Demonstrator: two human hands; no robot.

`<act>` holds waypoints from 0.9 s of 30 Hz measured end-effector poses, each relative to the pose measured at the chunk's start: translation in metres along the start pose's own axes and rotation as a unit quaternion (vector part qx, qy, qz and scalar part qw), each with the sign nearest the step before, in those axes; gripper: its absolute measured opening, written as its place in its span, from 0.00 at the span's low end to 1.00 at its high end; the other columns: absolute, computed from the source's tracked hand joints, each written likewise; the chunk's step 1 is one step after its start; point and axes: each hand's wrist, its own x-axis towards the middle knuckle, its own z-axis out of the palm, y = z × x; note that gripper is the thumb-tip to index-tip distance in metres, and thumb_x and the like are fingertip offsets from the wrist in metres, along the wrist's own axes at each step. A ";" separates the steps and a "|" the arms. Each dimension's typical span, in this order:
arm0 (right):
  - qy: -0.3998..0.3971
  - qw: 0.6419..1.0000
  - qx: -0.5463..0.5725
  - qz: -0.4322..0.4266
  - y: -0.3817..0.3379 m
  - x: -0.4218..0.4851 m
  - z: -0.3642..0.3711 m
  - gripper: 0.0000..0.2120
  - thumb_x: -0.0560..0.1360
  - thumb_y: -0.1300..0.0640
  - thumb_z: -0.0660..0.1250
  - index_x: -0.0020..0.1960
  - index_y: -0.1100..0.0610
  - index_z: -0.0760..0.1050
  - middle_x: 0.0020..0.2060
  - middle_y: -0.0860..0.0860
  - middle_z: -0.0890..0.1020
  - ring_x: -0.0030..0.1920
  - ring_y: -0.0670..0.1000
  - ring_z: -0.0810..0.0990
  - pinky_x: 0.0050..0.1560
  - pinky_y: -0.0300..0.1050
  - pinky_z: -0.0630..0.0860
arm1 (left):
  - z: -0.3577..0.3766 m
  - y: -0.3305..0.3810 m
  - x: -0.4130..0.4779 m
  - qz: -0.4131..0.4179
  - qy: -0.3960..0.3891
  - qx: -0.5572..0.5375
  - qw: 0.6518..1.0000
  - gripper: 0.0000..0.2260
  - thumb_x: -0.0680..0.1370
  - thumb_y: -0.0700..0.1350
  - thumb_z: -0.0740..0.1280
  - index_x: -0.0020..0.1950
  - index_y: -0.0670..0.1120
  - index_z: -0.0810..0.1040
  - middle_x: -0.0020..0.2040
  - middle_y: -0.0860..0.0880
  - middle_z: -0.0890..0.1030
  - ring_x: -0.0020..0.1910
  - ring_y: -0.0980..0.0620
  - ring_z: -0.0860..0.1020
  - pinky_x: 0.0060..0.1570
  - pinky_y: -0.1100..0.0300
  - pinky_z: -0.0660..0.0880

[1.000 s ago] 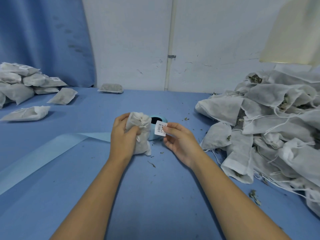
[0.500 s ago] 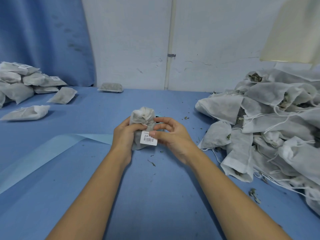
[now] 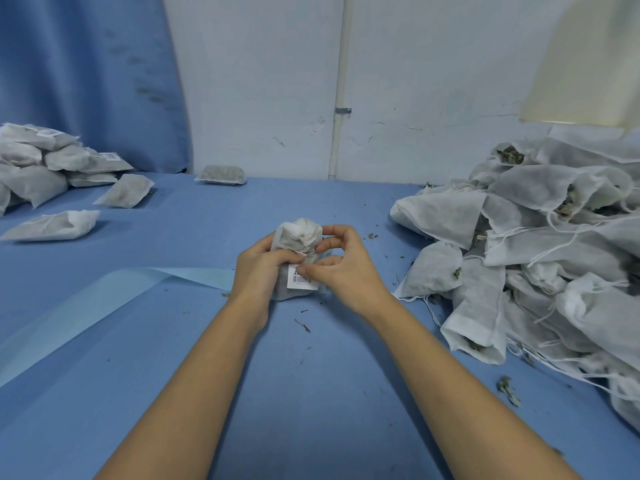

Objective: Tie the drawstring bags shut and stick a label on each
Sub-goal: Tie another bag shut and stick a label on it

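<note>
A small white drawstring bag [image 3: 300, 234], its neck gathered, stands upright at the table's middle. My left hand [image 3: 259, 271] grips it from the left, fingers curled round its body. A white barcode label [image 3: 302, 278] lies on the bag's front face. My right hand [image 3: 341, 268] presses the label's top edge with its thumb, its other fingers arched beside the bag's neck. The lower part of the bag is hidden behind both hands.
A large heap of open white bags [image 3: 540, 251] with loose strings fills the right side. Labelled, flattened bags [image 3: 52, 168] pile at the far left, one more [image 3: 221, 174] by the wall. A pale blue strip [image 3: 104, 299] runs across the blue table [image 3: 311, 393].
The right hand carried the label from beside the blue dispenser onto the bag's front and now presses it there. The left hand turned the bag upright and kept hold.
</note>
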 end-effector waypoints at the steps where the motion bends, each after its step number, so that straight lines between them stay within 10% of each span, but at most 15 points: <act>1: 0.001 1.000 -0.007 -0.002 0.001 0.000 0.001 0.26 0.66 0.68 0.74 0.56 0.51 0.66 0.45 0.47 0.74 0.32 0.43 0.78 0.36 0.37 0.77 | 0.000 0.000 0.000 0.003 -0.002 0.001 1.000 0.13 0.67 0.31 0.66 0.41 0.48 0.82 0.36 0.49 0.84 0.35 0.51 0.81 0.35 0.60 0.79; 10: 0.066 0.992 -0.102 -0.019 0.003 -0.001 0.005 0.32 0.65 0.55 0.76 0.65 0.50 0.65 0.58 0.44 0.68 0.46 0.37 0.74 0.39 0.24 0.71 | 0.001 -0.003 0.003 0.017 -0.009 0.006 1.000 0.08 0.71 0.37 0.69 0.44 0.49 0.82 0.39 0.49 0.85 0.39 0.52 0.82 0.41 0.59 0.79; 18: 0.062 0.993 0.071 0.070 0.000 -0.001 0.000 0.18 0.68 0.53 0.75 0.55 0.55 0.76 0.49 0.51 0.83 0.47 0.47 0.83 0.40 0.34 0.77 | 0.008 -0.009 0.001 0.053 -0.005 -0.015 0.998 0.11 0.73 0.52 0.69 0.51 0.47 0.81 0.46 0.49 0.85 0.45 0.52 0.83 0.42 0.60 0.80; 27: 0.080 0.959 0.255 0.094 -0.001 -0.002 0.007 0.21 0.70 0.56 0.73 0.57 0.67 0.72 0.46 0.66 0.79 0.33 0.59 0.78 0.32 0.49 0.75 | 0.022 -0.015 -0.006 0.077 -0.006 0.096 0.992 0.20 0.77 0.61 0.60 0.44 0.42 0.72 0.23 0.49 0.72 0.19 0.53 0.68 0.18 0.64 0.64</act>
